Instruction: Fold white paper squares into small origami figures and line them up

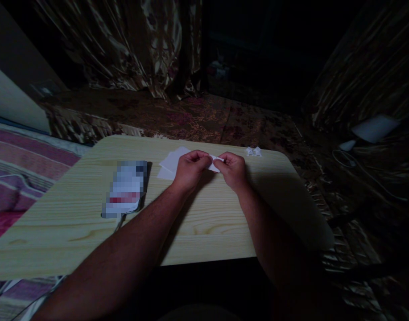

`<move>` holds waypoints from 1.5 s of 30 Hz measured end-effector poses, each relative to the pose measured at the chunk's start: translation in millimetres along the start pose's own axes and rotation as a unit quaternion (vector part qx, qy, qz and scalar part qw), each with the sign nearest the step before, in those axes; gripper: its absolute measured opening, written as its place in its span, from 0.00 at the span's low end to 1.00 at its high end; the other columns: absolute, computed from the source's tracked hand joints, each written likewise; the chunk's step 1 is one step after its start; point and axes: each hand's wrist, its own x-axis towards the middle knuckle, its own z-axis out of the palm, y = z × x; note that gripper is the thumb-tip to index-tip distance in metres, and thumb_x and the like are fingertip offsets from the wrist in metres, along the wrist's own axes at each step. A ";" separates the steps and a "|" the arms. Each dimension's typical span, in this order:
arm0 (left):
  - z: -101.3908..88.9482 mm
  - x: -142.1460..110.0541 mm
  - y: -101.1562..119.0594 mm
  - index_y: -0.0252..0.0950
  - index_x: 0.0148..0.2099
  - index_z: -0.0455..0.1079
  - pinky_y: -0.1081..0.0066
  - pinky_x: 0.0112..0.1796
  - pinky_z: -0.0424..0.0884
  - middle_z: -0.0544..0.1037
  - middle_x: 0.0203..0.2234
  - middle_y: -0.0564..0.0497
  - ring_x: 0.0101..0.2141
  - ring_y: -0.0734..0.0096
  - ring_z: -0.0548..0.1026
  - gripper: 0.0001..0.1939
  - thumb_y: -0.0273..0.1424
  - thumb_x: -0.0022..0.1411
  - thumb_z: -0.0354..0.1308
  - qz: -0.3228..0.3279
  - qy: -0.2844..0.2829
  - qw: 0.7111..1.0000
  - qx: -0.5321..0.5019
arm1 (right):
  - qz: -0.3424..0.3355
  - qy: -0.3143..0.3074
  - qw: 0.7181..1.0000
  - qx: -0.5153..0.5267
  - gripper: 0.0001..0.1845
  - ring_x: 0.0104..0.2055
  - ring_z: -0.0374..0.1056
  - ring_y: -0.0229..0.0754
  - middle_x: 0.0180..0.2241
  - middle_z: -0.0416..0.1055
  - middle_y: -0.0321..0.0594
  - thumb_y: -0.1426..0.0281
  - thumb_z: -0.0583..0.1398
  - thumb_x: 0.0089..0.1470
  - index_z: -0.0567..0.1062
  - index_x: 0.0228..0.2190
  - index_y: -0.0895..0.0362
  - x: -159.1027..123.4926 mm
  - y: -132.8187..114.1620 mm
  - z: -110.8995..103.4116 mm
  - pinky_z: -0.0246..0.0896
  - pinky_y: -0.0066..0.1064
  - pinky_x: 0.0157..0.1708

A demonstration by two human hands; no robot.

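Note:
Between my two hands is a small folded piece of white paper (216, 166), held just above the table. My left hand (190, 168) pinches its left end between thumb and fingers. At the other end, the thumb and fingers of my right hand (233, 169) are closed on the same paper. Several white paper sheets (171, 163) lie fanned on the table beside my left hand, partly hidden by it. Two small folded white paper pieces (254, 151) sit side by side near the far edge, beyond my right hand.
A phone-like device (126, 187), blurred out, lies on the wooden table (204, 227) to the left, with a cable at its near end. Striped bedding (26, 165) is at the left. A white lamp (374, 128) with a cord stands off the table at the right.

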 end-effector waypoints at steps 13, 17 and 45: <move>1.6 -1.4 -2.4 0.34 0.28 0.71 0.75 0.25 0.61 0.71 0.19 0.55 0.21 0.78 0.65 0.05 0.31 0.47 0.61 0.013 0.006 1.000 0.025 | 0.000 0.013 1.000 -0.020 0.06 0.22 0.60 0.34 0.19 0.64 0.32 0.67 0.60 0.44 0.70 0.23 0.57 0.4 2.0 1.7 0.55 0.25 0.22; 1.9 -1.9 -2.6 0.34 0.28 0.71 0.75 0.25 0.61 0.71 0.19 0.55 0.21 0.78 0.65 0.06 0.32 0.48 0.61 0.005 0.007 0.999 0.034 | 0.005 0.020 1.000 -0.011 0.06 0.23 0.60 0.34 0.20 0.64 0.31 0.67 0.60 0.43 0.69 0.24 0.57 0.4 1.1 1.8 0.54 0.25 0.22; -0.3 2.2 -6.9 0.33 0.30 0.72 0.76 0.25 0.62 0.71 0.20 0.55 0.21 0.79 0.65 0.08 0.32 0.48 0.62 0.008 0.044 0.999 -0.010 | 0.071 -0.028 0.992 0.096 0.11 0.25 0.64 0.34 0.24 0.68 0.33 0.63 0.61 0.44 0.71 0.29 0.57 -1.2 -5.5 3.5 0.63 0.23 0.21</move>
